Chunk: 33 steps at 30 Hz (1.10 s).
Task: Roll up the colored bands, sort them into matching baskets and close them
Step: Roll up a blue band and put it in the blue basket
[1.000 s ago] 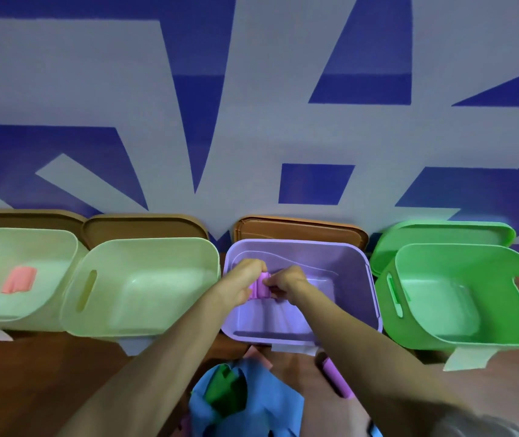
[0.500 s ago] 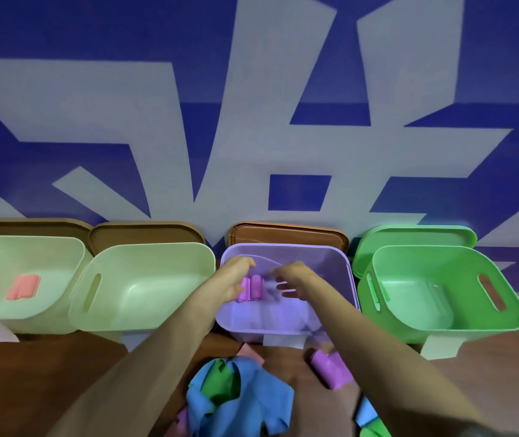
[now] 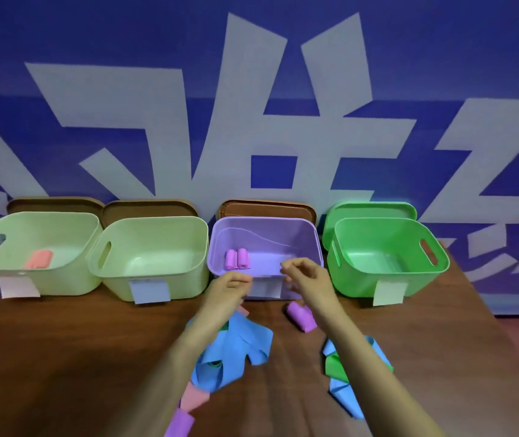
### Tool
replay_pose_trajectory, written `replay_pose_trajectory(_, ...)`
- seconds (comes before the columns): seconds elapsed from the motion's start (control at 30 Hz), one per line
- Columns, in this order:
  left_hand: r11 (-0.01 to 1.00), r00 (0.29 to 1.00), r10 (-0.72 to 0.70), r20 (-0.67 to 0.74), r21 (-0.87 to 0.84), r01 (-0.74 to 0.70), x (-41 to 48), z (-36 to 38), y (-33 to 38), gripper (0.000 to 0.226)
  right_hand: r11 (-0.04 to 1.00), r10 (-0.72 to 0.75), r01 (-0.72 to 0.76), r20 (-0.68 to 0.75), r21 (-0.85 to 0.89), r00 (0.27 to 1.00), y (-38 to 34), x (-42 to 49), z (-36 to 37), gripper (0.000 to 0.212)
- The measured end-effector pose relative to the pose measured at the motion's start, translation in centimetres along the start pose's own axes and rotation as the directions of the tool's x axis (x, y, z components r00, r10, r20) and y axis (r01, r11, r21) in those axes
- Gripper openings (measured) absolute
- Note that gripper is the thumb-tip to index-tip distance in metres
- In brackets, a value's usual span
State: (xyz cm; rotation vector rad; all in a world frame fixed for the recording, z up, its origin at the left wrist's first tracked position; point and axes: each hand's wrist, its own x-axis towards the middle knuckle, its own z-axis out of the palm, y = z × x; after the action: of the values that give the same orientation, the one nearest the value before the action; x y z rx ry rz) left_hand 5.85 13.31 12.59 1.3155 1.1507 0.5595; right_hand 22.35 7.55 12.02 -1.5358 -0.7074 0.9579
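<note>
Rolls (image 3: 237, 259) in purple basket (image 3: 303, 235), just beyond fingers (image 3: 292, 263).

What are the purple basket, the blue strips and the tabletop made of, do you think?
The purple basket looks like moulded plastic: smooth, slightly glossy walls, rounded corners. The blue bands seem a thin, matte, flexible sheet, perhaps rubber or foam: they fold and loop softly. The table looks like dark wood or wood-look laminate; which, I cannot tell.
</note>
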Motion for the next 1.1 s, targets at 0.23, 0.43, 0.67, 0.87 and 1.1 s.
replay_pose_trajectory(0.23,0.785,0.920,0.328,-0.216,0.604,-0.138,-1.2,-0.1,-11.5,0.027,0.883,-0.091,0.148,0.147,-0.446,0.985,10.8,-2.5,3.1,0.045)
replay_pose_trajectory(0.43,0.773,0.943,0.291,-0.162,0.621,-0.131,-1.8,1.3,-17.7,0.029,0.677,-0.222,0.323,0.235,-0.661,0.946,18.1,-2.9,5.5,0.072)
replay_pose_trajectory(0.67,0.844,0.867,0.405,-0.290,0.484,-0.232,-1.7,0.4,-18.2,0.009,0.867,-0.391,0.408,0.118,-0.285,0.913,20.0,-3.2,4.2,0.013)
replay_pose_trajectory(0.87,0.730,0.897,0.439,-0.052,0.603,-0.322,-2.6,-0.4,-18.7,0.020,0.943,-0.274,0.268,0.001,0.199,0.962,19.2,-3.8,2.7,0.017)
replay_pose_trajectory(1.1,0.389,0.766,0.639,0.070,0.830,-0.401,-6.8,1.5,-17.3,0.011,0.888,-0.349,0.310,0.058,0.338,0.935,13.0,-9.7,0.6,0.021)
